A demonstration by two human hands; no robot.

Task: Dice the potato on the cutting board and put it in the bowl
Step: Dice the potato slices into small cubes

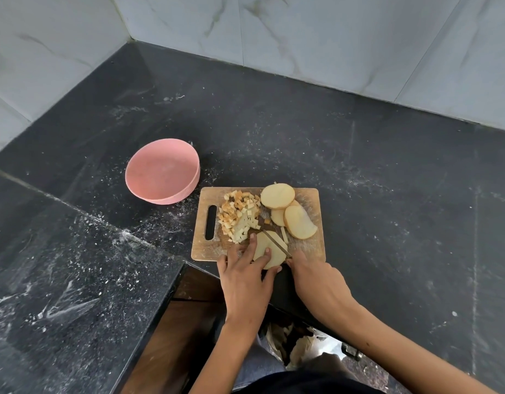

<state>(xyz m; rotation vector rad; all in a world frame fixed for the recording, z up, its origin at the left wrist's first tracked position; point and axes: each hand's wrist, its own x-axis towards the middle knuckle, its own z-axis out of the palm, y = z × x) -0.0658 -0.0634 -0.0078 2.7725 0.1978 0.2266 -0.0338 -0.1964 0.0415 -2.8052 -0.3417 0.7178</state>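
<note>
L hand (245, 268) lies flat, fingers straight, pressing the slice (269, 250) at the board's (208, 251) near edge. R hand (314, 275) is curled round the knife (277, 243) handle, blade angled across that slice. Handle is hidden in the fist; blade is thin, hard to make out. 3 more slices (277, 195) at the board's right, 1 dice pile (240, 218) left. 1 pink bowl (160, 172) sits on the worktop (387, 194), upper left of the board.

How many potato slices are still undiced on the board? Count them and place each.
4: one at the far edge, two overlapping at the right, one under the left hand being cut. More may be hidden.
</note>
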